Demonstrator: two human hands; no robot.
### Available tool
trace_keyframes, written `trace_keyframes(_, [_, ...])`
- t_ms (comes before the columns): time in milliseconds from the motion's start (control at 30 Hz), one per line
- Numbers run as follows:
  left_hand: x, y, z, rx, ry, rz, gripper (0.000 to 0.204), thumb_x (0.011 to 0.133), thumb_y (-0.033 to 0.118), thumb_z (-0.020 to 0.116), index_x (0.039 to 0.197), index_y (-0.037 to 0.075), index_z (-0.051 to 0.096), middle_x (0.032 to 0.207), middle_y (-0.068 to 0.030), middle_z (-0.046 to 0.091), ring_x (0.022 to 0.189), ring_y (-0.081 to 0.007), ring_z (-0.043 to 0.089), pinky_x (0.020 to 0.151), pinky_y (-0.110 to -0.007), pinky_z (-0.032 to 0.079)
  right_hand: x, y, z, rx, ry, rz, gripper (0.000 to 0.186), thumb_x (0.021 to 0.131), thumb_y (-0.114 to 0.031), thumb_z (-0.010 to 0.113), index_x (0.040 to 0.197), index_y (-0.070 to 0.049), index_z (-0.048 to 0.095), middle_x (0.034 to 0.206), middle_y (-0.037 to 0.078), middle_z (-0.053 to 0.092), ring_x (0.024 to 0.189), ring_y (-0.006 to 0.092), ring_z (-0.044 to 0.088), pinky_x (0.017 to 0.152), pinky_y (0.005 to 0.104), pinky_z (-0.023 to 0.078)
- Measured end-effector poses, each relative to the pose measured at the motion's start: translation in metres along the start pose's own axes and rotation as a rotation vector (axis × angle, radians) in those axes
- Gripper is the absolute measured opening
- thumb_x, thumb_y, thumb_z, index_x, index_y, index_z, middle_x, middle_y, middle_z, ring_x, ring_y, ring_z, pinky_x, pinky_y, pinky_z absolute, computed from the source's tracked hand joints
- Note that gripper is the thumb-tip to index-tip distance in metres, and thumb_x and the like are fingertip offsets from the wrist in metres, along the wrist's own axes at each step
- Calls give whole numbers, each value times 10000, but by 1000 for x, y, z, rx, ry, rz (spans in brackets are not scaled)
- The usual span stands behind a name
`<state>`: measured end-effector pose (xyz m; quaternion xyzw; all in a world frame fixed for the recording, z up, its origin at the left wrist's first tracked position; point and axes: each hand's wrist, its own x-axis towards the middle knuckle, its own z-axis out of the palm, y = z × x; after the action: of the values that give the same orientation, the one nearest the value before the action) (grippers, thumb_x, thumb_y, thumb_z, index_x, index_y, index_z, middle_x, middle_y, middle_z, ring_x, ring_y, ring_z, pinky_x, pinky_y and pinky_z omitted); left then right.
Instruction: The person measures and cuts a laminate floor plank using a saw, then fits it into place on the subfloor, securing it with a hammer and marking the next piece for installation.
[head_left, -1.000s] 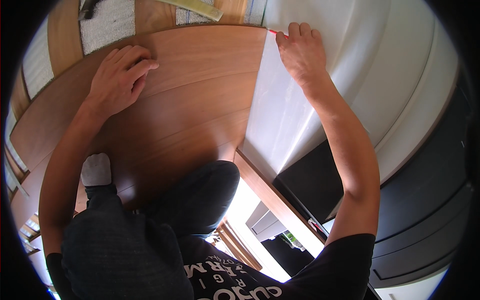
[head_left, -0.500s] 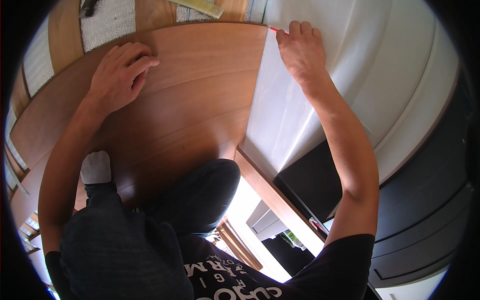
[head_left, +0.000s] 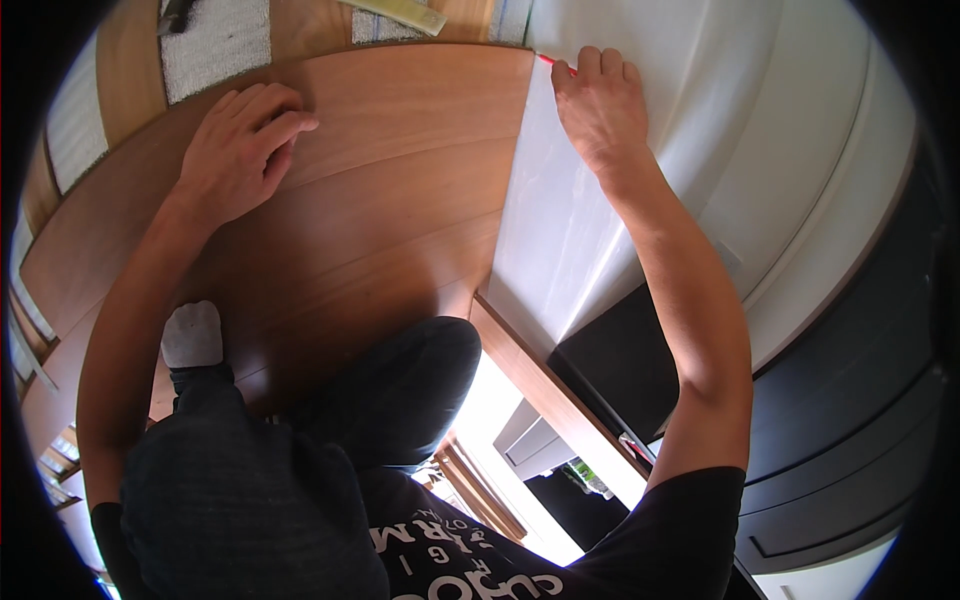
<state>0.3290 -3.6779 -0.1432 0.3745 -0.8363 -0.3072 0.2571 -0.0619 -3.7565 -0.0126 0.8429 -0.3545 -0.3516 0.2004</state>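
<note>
My right hand [head_left: 603, 110] pinches a thin red pencil [head_left: 546, 58]. The pencil's tip meets the far right corner of the brown wooden floorboards [head_left: 420, 110], where they border the white wall [head_left: 560, 200]. My left hand [head_left: 240, 150] rests on the boards near their far edge, fingers loosely bent, thumb held apart, with nothing in it. The fingertips of my right hand are partly hidden behind its knuckles.
Beyond the far edge lie whitish fibrous strips [head_left: 215, 50] between wooden battens [head_left: 130, 70]. A pale yellow flat strip [head_left: 400, 14] and a dark tool end [head_left: 176, 15] lie there. My socked foot [head_left: 192, 336] stands on the boards. Dark panels [head_left: 840, 450] rise at right.
My right hand has shifted very slightly down and left, its forearm following, with the pencil tip still at the corner. My left hand has not moved.
</note>
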Motion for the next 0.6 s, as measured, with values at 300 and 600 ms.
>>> trace_keyframes(300, [1,0,-1,2,-6,4,298,828,-29,707,1088,115,674,1083,-47,624,993,-275,622,855,-393,494,2,-2,0,-10,0,17,44,794,-137,731,835,-119,733,865,30,614,869,220,584,751,361,459])
trace_keyframes(600, [1,1,1,8,32,24,329,781,-31,712,1068,117,654,1074,-28,618,977,-256,622,812,-400,481,-4,-1,1,33,-3,-27,8,775,-131,738,773,-131,729,845,29,612,867,219,583,742,361,459])
